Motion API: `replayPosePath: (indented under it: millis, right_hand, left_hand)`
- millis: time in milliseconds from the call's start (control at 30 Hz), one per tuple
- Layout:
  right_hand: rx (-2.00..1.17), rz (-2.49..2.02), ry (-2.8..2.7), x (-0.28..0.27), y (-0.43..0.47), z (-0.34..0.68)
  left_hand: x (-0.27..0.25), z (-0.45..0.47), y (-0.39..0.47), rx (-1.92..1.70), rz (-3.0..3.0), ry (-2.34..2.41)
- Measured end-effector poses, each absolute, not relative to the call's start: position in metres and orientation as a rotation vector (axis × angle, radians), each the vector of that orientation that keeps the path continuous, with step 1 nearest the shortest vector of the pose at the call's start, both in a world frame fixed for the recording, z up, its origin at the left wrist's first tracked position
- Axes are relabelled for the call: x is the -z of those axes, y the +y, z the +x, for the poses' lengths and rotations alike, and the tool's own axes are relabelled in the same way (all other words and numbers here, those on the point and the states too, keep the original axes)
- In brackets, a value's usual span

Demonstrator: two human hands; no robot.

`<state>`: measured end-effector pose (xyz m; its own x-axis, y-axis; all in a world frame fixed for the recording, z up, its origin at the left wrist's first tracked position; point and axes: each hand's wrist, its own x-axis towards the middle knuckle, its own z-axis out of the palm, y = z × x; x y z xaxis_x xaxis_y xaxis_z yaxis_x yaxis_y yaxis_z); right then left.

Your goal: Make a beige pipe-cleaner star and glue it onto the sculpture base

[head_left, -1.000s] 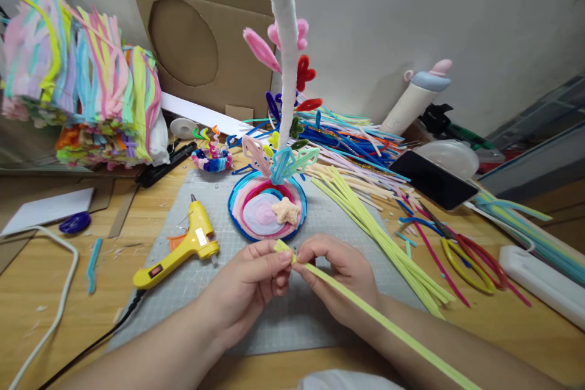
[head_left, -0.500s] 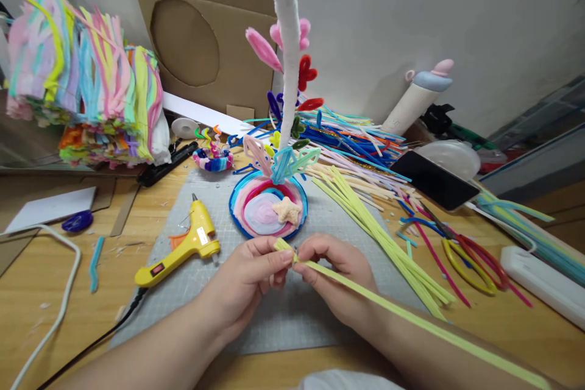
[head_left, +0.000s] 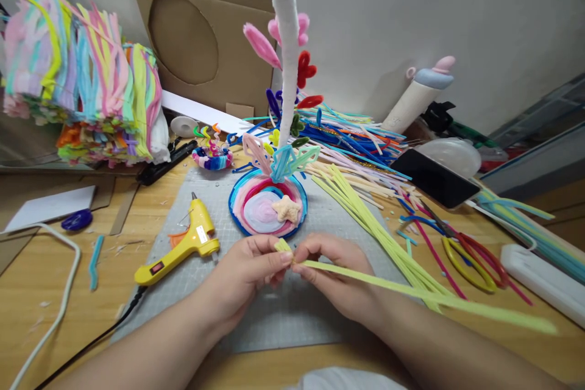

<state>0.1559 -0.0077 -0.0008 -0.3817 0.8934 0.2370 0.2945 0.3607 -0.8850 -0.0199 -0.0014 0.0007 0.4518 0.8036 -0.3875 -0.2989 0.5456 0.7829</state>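
Note:
Between my two hands is a yellow-green pipe cleaner [head_left: 365,276], bent near its left end. My left hand [head_left: 249,271] pinches that short end between thumb and index finger. Close against it, my right hand [head_left: 336,268] pinches the strip at the bend, and the long tail runs out over my right forearm. Just beyond my fingers lies a round coiled base [head_left: 262,210] in pink, lilac and blue, with a beige star [head_left: 287,209] on it. A white wrapped stem [head_left: 289,61] rises behind, with pink, red and purple pipe-cleaner shapes around it.
A yellow glue gun [head_left: 183,250] lies left on the grey cutting mat [head_left: 256,332]. More yellow-green pipe cleaners [head_left: 365,222] lie right of the base, near scissors [head_left: 470,256] and a phone [head_left: 434,178]. Bundled pipe cleaners [head_left: 91,67] stand at back left.
The pipe cleaner's long tail has swung upward and away from me at the right. Both hands keep their pinch at almost the same spot.

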Motion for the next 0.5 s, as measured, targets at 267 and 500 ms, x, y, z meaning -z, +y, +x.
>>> replayPosePath:
  millis: [267, 500]
  right_hand:
    - [-1.56, -1.014, -1.354, 0.0021, -0.0066, 0.1554]
    - [-1.826, -0.996, -1.226, -0.0047, -0.0044, 0.1545]
  left_hand:
    - [-0.0068, -0.0242, 0.0022, -0.665, 0.639, 0.805]
    - [-0.0086, -0.028, 0.0028, -0.608, 0.613, 0.796]
